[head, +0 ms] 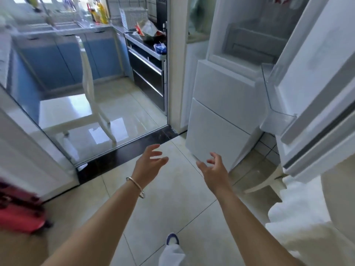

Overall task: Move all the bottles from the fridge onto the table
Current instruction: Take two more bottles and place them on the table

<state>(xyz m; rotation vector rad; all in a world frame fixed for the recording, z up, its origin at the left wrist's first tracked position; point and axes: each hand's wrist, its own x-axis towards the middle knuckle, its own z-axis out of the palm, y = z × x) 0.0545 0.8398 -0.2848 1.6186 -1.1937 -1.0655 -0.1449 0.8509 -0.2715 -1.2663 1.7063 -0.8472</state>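
Hands (151,160) (215,169) both spread wide, holding nothing, low before the open fridge (249,60). I see no bottles on its shelves; I risk knocking the swung-out door (315,73) when reaching in.

Both empty hand (149,162) and hand (215,169) reach toward open fridge (226,104).
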